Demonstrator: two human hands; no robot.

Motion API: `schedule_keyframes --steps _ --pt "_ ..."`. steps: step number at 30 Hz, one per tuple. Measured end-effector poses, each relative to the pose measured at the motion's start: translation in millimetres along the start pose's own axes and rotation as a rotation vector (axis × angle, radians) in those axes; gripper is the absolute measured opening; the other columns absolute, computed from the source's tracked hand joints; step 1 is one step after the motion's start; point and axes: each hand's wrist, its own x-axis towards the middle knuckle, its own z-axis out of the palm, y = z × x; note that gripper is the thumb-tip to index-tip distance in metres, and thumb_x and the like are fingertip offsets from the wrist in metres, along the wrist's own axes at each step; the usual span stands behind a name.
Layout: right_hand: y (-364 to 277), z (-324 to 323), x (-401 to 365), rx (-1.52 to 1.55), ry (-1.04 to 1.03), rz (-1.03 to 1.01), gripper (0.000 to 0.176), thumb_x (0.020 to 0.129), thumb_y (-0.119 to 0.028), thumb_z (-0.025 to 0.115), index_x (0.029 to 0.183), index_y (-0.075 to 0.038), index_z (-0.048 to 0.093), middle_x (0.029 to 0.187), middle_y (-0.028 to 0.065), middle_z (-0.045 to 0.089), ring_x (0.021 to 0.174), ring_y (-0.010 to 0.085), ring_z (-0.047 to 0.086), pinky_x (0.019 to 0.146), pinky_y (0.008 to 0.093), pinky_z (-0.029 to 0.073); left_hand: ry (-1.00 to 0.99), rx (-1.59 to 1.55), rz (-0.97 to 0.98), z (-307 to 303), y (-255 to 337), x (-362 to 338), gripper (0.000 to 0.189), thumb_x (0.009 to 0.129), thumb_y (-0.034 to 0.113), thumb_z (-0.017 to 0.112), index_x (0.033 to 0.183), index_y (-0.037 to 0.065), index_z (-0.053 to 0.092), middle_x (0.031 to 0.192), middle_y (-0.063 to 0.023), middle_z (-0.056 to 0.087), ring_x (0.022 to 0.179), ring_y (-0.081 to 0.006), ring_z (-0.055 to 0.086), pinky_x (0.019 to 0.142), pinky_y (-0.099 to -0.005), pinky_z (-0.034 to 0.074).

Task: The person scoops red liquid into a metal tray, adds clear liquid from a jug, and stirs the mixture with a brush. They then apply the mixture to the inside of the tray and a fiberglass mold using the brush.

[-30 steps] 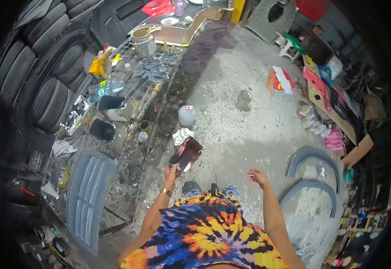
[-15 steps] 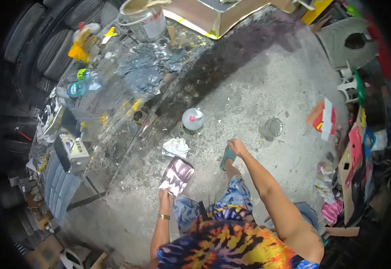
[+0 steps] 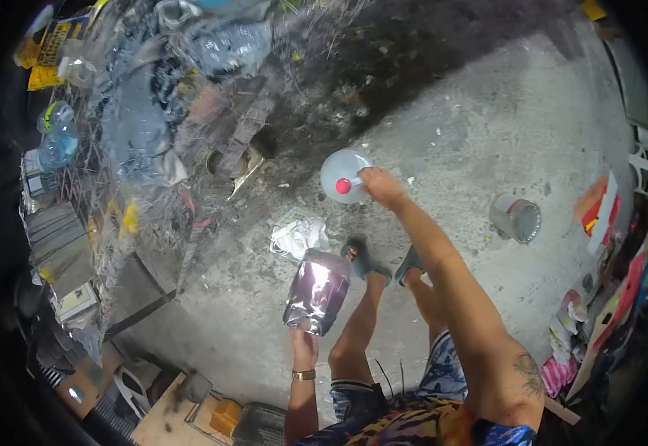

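I have my left hand (image 3: 305,343) low in the middle of the frame, clamped on the near end of a shiny container (image 3: 318,291), which is held out over the floor (image 3: 458,149) and reflects in pink and purple. A gold-toned watch (image 3: 304,375) sits on that wrist.

My right hand (image 3: 381,186) is at the right side of a translucent jug (image 3: 346,167), above the middle of the frame. Its fingers are bent and touching the jug beside the red cap (image 3: 343,186), but I can't tell how far they close, since the fingertips are partly hidden. The jug stands upright on the floor.

Between the jug and the container lies a crumpled white cloth (image 3: 298,236); I can't tell from above whether the container touches it. Well to the right of the jug is a round can (image 3: 517,219) with a greyish top. Two sandalled feet (image 3: 366,262) show just below the centre.

Over on the left, the cluttered desk (image 3: 145,223) carries grey plastic sheeting (image 3: 138,123), a clear bottle (image 3: 57,141) and, at upper left, a yellow packet (image 3: 50,56). Pink striped fabric (image 3: 558,374) lies at lower right.
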Motion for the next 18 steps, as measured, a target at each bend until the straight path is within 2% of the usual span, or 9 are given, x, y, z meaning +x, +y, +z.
schedule_keyframes --steps 1,3,5,7,10,12,15,17,18 --pt "10.1 9.6 4.3 0.026 -0.058 -0.045 0.02 0.085 -0.016 0.063 0.101 -0.006 0.056 0.104 0.0143 0.063 0.103 0.0346 0.058 0.089 0.0446 0.045 0.048 0.014 -0.025 -7.5 -6.6 5.4 0.051 0.084 0.021 0.068 0.129 0.008 0.049 0.126 -0.0012 0.055 0.112 -0.0152 0.054 0.096 -0.031 0.045" --pt "14.7 9.8 11.3 0.068 -0.12 -0.066 0.018 0.085 -0.016 0.063 0.098 -0.006 0.057 0.098 0.0146 0.064 0.098 0.0363 0.059 0.083 0.0449 0.046 -0.02 0.01 0.011 -7.0 -10.8 15.0 0.045 0.088 0.023 0.065 0.129 0.012 0.05 0.123 0.0006 0.056 0.109 -0.0137 0.055 0.093 -0.0298 0.045" --pt "9.4 -5.8 8.0 0.105 -0.221 -0.086 0.017 0.085 -0.016 0.063 0.098 -0.005 0.058 0.093 0.0165 0.064 0.091 0.0396 0.059 0.08 0.0461 0.046 0.052 0.066 -0.033 -14.5 -14.2 20.3 0.043 0.088 0.022 0.064 0.128 0.009 0.05 0.12 0.0003 0.057 0.108 -0.0131 0.055 0.092 -0.0291 0.046" --pt "-0.3 -7.4 -1.2 0.106 -0.188 -0.108 0.016 0.086 -0.018 0.063 0.093 -0.004 0.058 0.089 0.018 0.063 0.089 0.0403 0.059 0.078 0.0474 0.047 -0.035 0.089 0.048 -3.8 -7.0 25.4 0.042 0.089 0.014 0.059 0.127 0.001 0.049 0.121 -0.0039 0.057 0.111 -0.0153 0.055 0.096 -0.0304 0.045" --pt "-19.8 -26.8 -27.6 0.087 -0.153 -0.124 0.019 0.089 -0.022 0.061 0.092 -0.003 0.058 0.088 0.0184 0.064 0.089 0.0389 0.061 0.078 0.0472 0.048 -0.023 0.11 0.084 -9.9 -6.4 31.2 0.033 0.088 0.006 0.056 0.12 -0.002 0.051 0.117 -0.0064 0.056 0.107 -0.0125 0.053 0.093 -0.0306 0.044" --pt "-25.0 -51.3 -44.3 0.074 -0.133 -0.126 0.022 0.09 -0.023 0.06 0.092 -0.001 0.056 0.087 0.0197 0.064 0.089 0.0389 0.061 0.076 0.047 0.048 -0.036 0.172 0.106 -3.9 -3.2 37.2 0.034 0.089 0.006 0.054 0.121 -0.002 0.047 0.114 -0.0076 0.056 0.103 -0.0135 0.055 0.09 -0.0305 0.047" --pt "-52.5 -113.0 -78.7 0.024 -0.345 0.015 0.031 0.092 -0.029 0.057 0.098 0.0 0.056 0.091 0.0219 0.064 0.088 0.0404 0.061 0.075 0.0475 0.048 -0.001 0.222 0.064 9.9 -2.8 43.4 0.039 0.09 0.006 0.054 0.126 -0.001 0.042 0.113 -0.0079 0.057 0.101 -0.0146 0.056 0.089 -0.0319 0.049" --pt "-79.7 -154.3 -101.1 -0.048 -0.322 0.081 0.031 0.094 -0.031 0.055 0.094 0.0 0.053 0.082 0.023 0.064 0.079 0.0395 0.063 0.07 0.0474 0.05 -0.113 0.25 0.11 13.8 -8.5 52.7 0.045 0.091 0.007 0.056 0.131 0.001 0.039 0.115 -0.009 0.057 0.101 -0.0148 0.057 0.087 -0.0332 0.051" --pt "-92.4 -172.8 -109.7 -0.087 -0.31 0.115 0.032 0.095 -0.031 0.053 0.092 0.0 0.052 0.077 0.0235 0.064 0.075 0.0391 0.064 0.067 0.0473 0.05 -0.099 0.306 0.091 23.1 -9.5 53.2 0.04 0.088 0.011 0.057 0.126 0.007 0.046 0.112 -0.0033 0.056 0.101 -0.0118 0.056 0.086 -0.0318 0.049"
